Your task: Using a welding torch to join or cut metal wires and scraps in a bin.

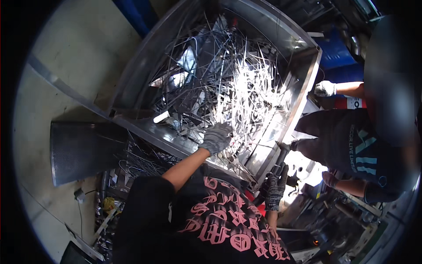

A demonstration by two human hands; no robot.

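My left hand [216,138], in a grey knitted glove, reaches over the near wall of a large metal bin [169,147]. Its fingers curl down at the edge of a tangled heap of thin metal scrap strips [252,90], and whatever they hold is hidden. Outside the bin's near right corner is my right hand [277,190], gloved as well. Its fingers point away from me, with the thumb apart from them, and nothing shows between them. A pale, short block-like piece [161,117] lies in the bin left of my left hand.
At the right stands another person in dark clothes [351,145], one gloved hand [325,88] near the bin's right rim. A perforated dark metal panel [83,152] leans at the left. Blue drums [334,48] stand behind. Cluttered metal parts [347,215] lie at lower right.
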